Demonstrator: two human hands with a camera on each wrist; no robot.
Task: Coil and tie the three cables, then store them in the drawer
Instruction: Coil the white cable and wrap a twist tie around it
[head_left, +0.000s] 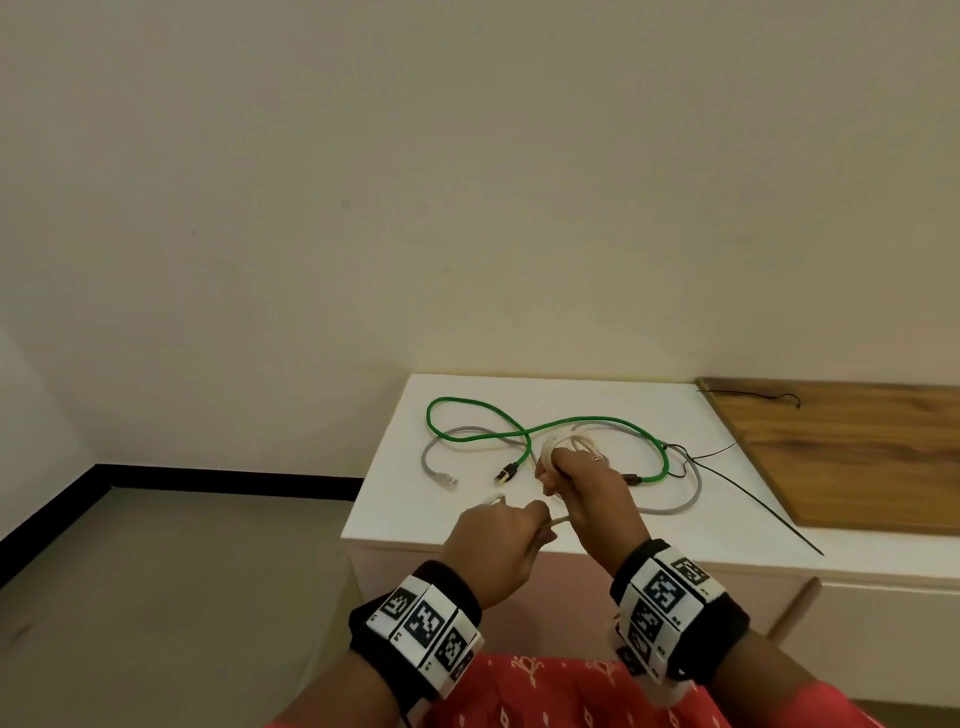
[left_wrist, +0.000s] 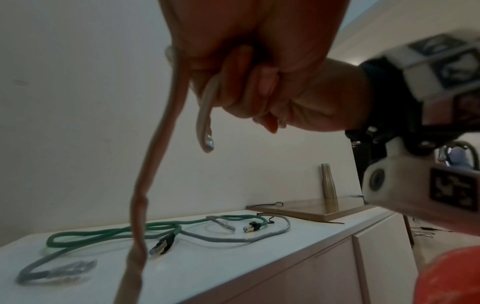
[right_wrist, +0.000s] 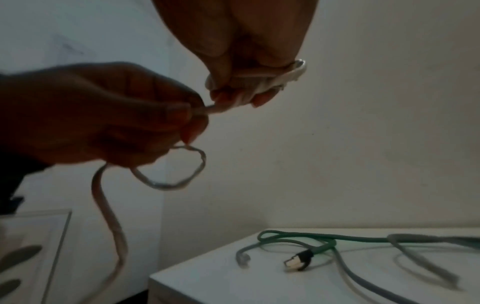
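Head view | white cabinet top (head_left: 395, 499), cream wall (head_left: 467, 182) | both grips clench white cable (head_left: 563, 447)

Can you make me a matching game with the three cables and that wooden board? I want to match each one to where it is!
Things:
1. white cable
2. green cable
3. grey cable
4. wooden board

Places:
A. lying loose on the white cabinet, clear plug at its end
B. at the right end of the cabinet top
C. held in both hands
D. lying in loops on the cabinet, black and gold plug at its end

Pairs: 1-C, 2-D, 3-A, 4-B
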